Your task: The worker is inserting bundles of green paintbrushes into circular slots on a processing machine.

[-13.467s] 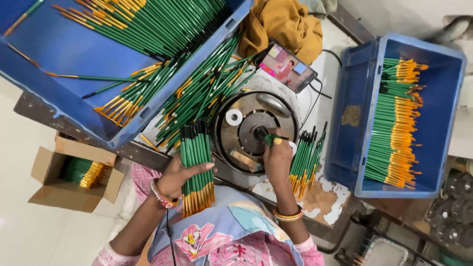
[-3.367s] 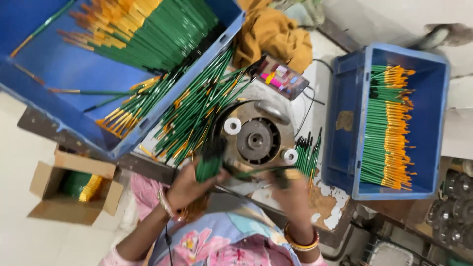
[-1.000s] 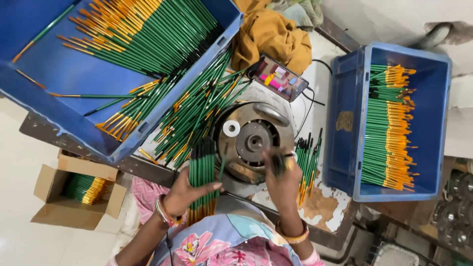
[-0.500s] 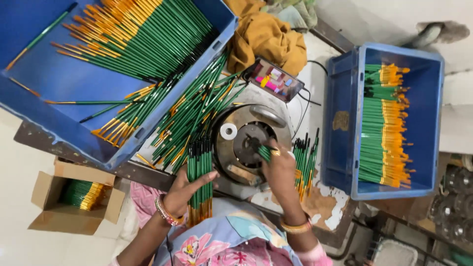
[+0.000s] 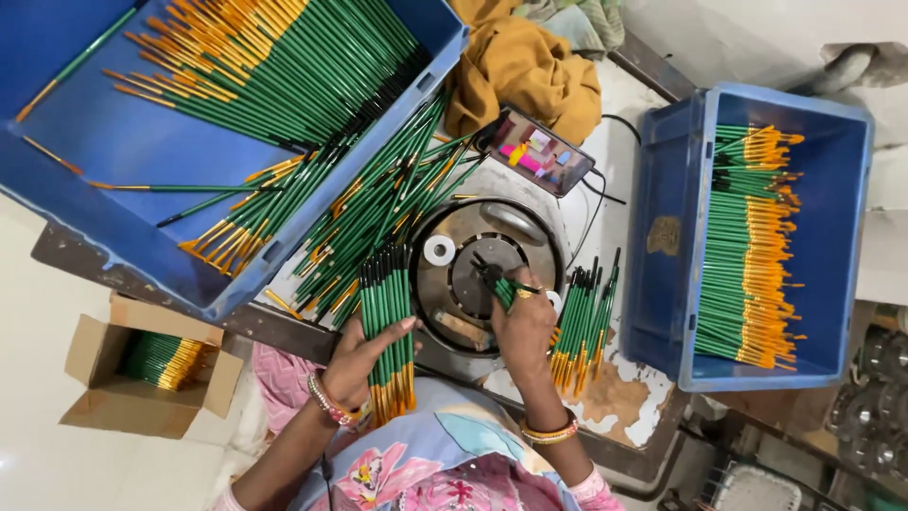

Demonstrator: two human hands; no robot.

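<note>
Green-handled paintbrushes with orange ferrules, gathered in an upright bundle (image 5: 387, 326), are gripped by the left hand (image 5: 361, 355), fingers curled around them at seven o'clock of the round grey metal machine (image 5: 482, 274). One green brush (image 5: 498, 284) is pinched narrowly in the right hand (image 5: 523, 326), wrist bent, its tip pressed toward the machine's centre. A loose brush pile (image 5: 584, 322) lies at three o'clock.
</note>
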